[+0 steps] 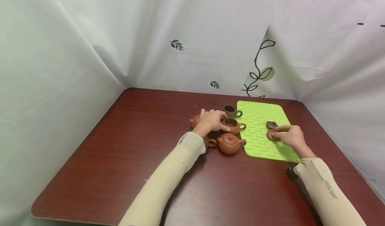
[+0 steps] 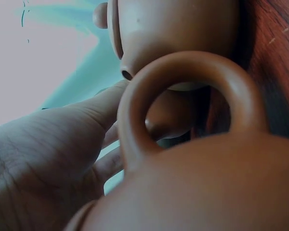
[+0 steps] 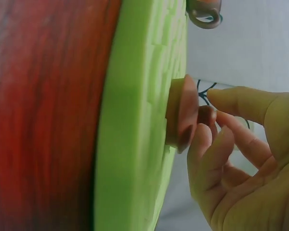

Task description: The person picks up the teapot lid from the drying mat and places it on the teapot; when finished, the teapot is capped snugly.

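My left hand (image 1: pixel 212 119) reaches over the lidless reddish-brown teapot (image 1: pixel 234 130), thumb on its near side and fingers on its far side. A lidded teapot (image 1: pixel 228 146) stands just nearer, and a dark lidless teapot (image 1: pixel 233 114) farther back. Two more reddish teapots are partly hidden by the left hand and wrist; the handle (image 2: pixel 250 106) of one fills the left wrist view. Over the green mat (image 1: pixel 258 149), my right hand (image 1: pixel 290 136) pinches the knob of a reddish teapot lid (image 3: pixel 187 115), which is low against the mat. Beside it lies a dark lid (image 1: pixel 271 124).
All of this is on a dark red wooden table (image 1: pixel 120 159) with rounded corners. A white curtain (image 1: pixel 186 35) with leaf prints hangs behind and along both sides. The teapots stand close together at the mat's left edge.
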